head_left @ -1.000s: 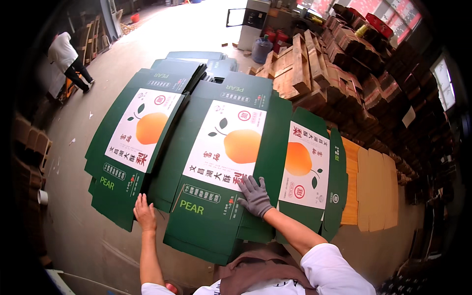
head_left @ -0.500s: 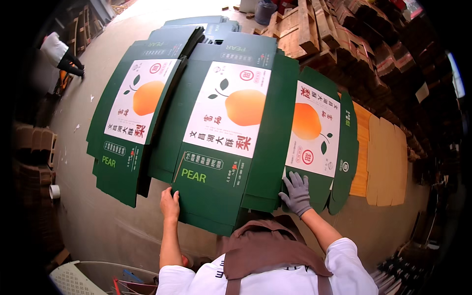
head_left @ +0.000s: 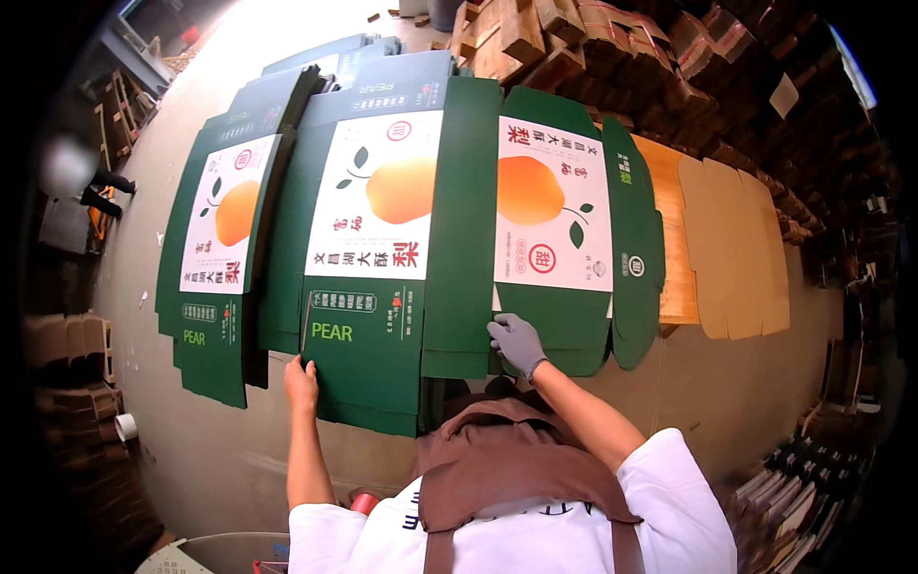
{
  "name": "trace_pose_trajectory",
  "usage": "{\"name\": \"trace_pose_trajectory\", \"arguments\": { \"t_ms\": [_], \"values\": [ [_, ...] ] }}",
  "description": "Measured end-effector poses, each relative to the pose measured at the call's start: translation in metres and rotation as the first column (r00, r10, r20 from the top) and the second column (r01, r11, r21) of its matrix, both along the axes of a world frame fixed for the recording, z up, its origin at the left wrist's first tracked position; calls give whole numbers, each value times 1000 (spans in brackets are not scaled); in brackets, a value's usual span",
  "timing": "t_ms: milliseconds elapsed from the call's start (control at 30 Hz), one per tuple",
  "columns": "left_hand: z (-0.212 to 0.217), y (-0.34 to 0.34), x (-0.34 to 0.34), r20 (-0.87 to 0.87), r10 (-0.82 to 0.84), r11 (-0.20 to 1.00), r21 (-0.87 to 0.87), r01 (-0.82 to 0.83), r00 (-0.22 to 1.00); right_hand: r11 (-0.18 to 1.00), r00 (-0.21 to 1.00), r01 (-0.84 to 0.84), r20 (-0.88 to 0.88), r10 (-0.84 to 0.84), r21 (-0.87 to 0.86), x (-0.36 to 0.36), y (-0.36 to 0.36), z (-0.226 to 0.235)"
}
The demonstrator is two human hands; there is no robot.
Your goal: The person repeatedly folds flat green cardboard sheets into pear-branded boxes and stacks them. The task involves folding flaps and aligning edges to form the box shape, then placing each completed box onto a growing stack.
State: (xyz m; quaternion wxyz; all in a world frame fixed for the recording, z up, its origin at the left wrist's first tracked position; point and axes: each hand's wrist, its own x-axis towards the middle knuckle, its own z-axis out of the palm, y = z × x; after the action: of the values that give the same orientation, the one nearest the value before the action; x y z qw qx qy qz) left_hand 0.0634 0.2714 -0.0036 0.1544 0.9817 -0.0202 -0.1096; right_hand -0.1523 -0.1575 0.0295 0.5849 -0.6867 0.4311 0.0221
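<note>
Flat green carton blanks printed with an orange pear lie side by side in front of me. My bare left hand (head_left: 302, 383) pinches the near left edge of the middle carton blank (head_left: 368, 378), thumb on top and the other fingers partly hidden beneath. My right hand (head_left: 517, 344), in a grey glove, rests on the near left part of the right carton blank (head_left: 555, 330), close to the middle one's right edge. Its fingers are extended with the thumb apart.
A stack of similar carton blanks (head_left: 215, 330) stands at the left. Brown cardboard (head_left: 741, 249) lies on a wooden surface (head_left: 674, 239) at the right. Wooden pallets (head_left: 492, 43) are at the back. Someone in a white top (head_left: 69, 167) is far left, blurred.
The whole scene has shifted left in view as my head turned. My right hand's fingers are less spread than before. My left hand keeps to the same edge of the middle blank.
</note>
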Motion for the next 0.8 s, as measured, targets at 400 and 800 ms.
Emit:
{"name": "trace_pose_trajectory", "arguments": {
  "t_ms": [400, 800],
  "values": [
    [16, -26, -1, -59, 31, 985, 173, -20, 998, 971, 995, 96, -18, -94, 220, 24, -1, -2],
    [14, -39, -4, 26, 171, 978, 117, -173, 985, 885, 966, -242, -13, 258, -399, 12, -13, -9]
  ]
}}
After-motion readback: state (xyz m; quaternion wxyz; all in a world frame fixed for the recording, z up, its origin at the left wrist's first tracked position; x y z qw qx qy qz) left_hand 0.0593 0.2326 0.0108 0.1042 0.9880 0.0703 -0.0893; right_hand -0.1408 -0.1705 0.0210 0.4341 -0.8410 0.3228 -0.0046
